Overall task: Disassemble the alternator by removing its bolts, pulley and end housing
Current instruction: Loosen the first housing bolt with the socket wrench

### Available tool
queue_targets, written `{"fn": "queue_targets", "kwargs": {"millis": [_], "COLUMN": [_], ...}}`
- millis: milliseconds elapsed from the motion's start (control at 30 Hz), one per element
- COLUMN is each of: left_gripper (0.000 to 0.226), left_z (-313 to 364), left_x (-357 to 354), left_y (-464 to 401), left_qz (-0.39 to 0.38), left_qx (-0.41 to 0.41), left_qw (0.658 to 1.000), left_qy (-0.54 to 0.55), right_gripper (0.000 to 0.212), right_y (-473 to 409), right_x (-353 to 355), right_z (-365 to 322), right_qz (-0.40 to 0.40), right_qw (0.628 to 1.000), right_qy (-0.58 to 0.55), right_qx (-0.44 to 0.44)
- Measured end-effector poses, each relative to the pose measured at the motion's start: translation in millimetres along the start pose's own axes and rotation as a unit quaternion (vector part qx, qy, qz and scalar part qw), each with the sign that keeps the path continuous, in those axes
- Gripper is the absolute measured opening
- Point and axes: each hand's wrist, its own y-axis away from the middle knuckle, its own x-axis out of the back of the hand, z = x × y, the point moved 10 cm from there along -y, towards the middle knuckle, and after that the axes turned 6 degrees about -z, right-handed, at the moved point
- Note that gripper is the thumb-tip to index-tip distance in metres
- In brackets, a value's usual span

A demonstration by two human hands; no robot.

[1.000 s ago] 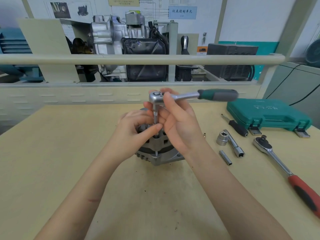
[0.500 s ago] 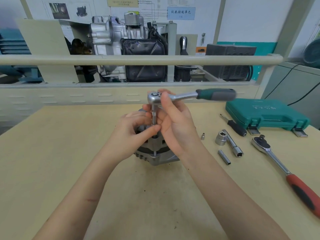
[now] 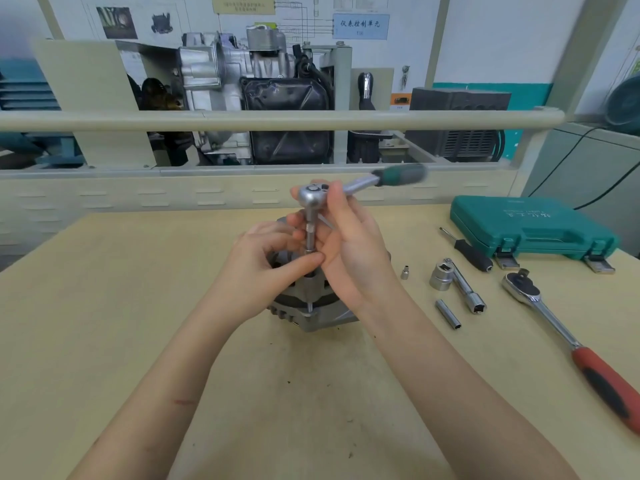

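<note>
Ratchet [image 3: 313, 195] handle has swung leftward; right hand [image 3: 353, 251] grips its head; left hand [image 3: 263, 268] pinches the extension [image 3: 309, 237].

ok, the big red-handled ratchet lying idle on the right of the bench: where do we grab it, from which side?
Probably the red and black rubber handle of the red-handled ratchet, taken from above with the right hand. It lies flat on the beige table, handle nearest the person, chrome head pointing away towards the green case, with bare table on both sides.
</note>
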Motion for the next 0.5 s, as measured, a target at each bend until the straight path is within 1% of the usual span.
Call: {"fn": "queue_targets", "kwargs": {"millis": [33, 100, 200, 300, 367, 433, 467, 500], "left_gripper": [0.006, 0.006, 0.002, 0.013, 0.015, 0.008, 0.007, 0.013], "left_z": [-1.6, -5.8, -6.5, -4.9, -5.8, -7.2, -7.4, -7.0], "left_x": [-1.0, -2.1, -0.7, 2.0, 2.3, 2.3, 2.3, 1.9], "left_y": [0.1, 1.1, 0.9, 0.5, 0.9, 0.7, 0.4, 0.0], "left_qz": [-0.011, -0.021, -0.014, 0.004, 0.009, 0.019, 0.025, 0.027], "left_qx": [0.008, 0.023, 0.020, 0.010, 0.009, 0.011, 0.012, 0.010], "left_qw": [1.000, 0.999, 1.000, 1.000, 1.000, 1.000, 1.000, 1.000], "left_qy": [0.008, 0.022, 0.015, 0.003, 0.004, 0.010, 0.007, -0.002], "right_gripper": [0.034, 0.036, 0.031, 0.020, 0.020, 0.023, 0.029, 0.034], "right_y": [-1.3, -2.6, -2.1, -1.1, -0.3, -0.6, -1.2, -2.0], "right_x": [0.7, -0.6, -1.3, 3.2, 4.4, 3.1, 2.4, 2.1], "right_z": [1.5, 2.8, 3.3, -1.7, -3.1, -1.2, 0.9, 3.2], "right_qz": [0.000, -0.010, -0.016, -0.009, -0.011, -0.013, -0.011, -0.010], "right_qw": [1.000, 1.000, 1.000, 1.000, 1.000, 1.000, 1.000, 1.000], "right_qy": [0.006, 0.013, 0.004, -0.022, -0.022, -0.019, -0.015, -0.008], "right_qx": [-0.010, -0.022, -0.019, -0.001, 0.005, -0.001, -0.011, -0.021]}}
